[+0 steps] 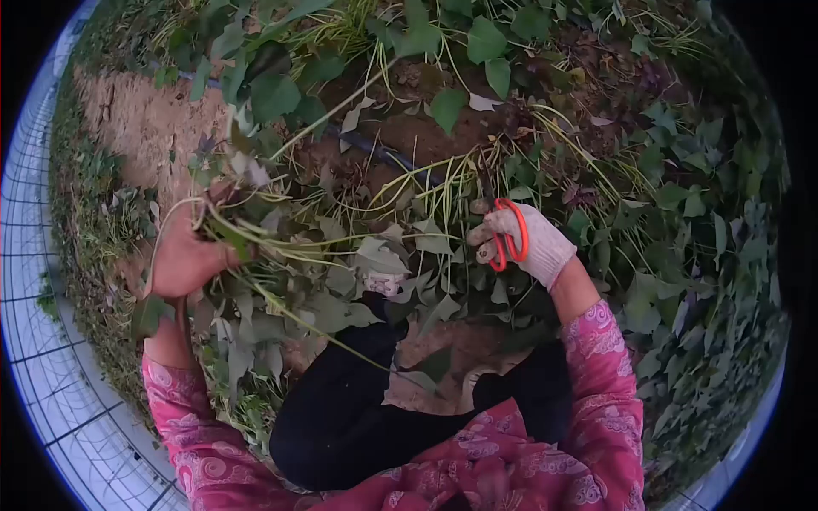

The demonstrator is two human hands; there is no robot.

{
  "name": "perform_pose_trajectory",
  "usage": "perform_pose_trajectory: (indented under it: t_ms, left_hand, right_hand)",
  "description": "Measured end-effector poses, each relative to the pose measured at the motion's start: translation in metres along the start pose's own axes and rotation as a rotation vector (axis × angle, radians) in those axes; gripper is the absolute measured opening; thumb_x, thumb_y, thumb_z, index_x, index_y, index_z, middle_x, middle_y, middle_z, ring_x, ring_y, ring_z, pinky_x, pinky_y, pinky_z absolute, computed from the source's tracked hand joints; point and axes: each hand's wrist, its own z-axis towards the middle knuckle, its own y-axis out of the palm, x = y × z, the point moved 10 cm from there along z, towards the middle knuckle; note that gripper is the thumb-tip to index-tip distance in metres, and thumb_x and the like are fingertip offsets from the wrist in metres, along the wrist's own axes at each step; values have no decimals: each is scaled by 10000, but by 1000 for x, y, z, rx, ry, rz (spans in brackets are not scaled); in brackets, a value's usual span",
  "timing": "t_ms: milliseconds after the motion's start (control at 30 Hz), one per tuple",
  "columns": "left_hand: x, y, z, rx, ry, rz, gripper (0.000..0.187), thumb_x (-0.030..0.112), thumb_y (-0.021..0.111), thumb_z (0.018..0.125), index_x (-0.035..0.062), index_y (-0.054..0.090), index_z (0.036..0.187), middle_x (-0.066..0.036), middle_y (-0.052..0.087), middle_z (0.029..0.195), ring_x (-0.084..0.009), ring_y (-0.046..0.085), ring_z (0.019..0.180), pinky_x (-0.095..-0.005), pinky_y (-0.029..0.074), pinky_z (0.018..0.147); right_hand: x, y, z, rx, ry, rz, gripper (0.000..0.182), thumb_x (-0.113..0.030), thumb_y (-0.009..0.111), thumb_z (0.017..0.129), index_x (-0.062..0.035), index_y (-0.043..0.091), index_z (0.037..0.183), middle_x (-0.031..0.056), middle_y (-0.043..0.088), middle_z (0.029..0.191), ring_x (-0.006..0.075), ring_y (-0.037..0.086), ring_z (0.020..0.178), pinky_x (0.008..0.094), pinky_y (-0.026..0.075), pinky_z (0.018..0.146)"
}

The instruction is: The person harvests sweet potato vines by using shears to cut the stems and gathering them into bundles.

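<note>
My bare left hand (pixel 189 255) is closed around a bunch of long green leafy vines (pixel 298 247), which trail to the right across my legs. On my right hand (pixel 530 243) is a white knit glove with soiled fingertips. Its fingers grip scissors (pixel 521 228) by their orange handles, and the dark blades point up toward cut-looking pale stems (pixel 456 179) on the ground. Leaves from the bunch hang over my knee and partly cover one shoe (pixel 385 283).
A dark hose (pixel 375 150) runs across the soil among the stems. Bare brown earth (pixel 145 128) lies at upper left, and dense leaves (pixel 707 315) fill the right side. Wire mesh over pale sheeting (pixel 51 375) borders the left.
</note>
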Motion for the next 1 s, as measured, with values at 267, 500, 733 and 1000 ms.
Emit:
perform_pose_trajectory:
  t_ms: [267,500,733,1000]
  left_hand:
    - [-46,217,170,-374,26,-252,441,86,666,713,34,616,1148,-14,649,901,-97,549,793,-263,449,745]
    - [-64,278,202,-478,71,-181,388,42,602,754,21,604,1141,-12,638,977,-114,547,859,-278,444,796]
    - [-65,300,224,-368,69,53,373,228,655,683,-17,638,964,-184,660,860,-291,626,765,-381,489,716]
    - [-75,294,234,-368,9,-34,325,262,682,662,-46,608,736,-122,587,643,-210,544,564,-353,450,563]
  right_hand:
    - [3,-20,-24,101,154,-21,371,-204,606,864,61,504,1103,185,654,860,205,642,660,291,531,569]
    - [-22,-10,3,152,207,51,436,-218,617,853,76,497,1152,228,633,837,260,631,615,367,553,564]
    - [-28,-30,16,175,354,-113,336,-219,615,849,47,525,1033,231,634,819,231,607,525,357,543,510]
    - [-55,-43,19,24,251,-734,246,-218,603,844,19,566,895,191,650,766,189,608,496,296,518,467]
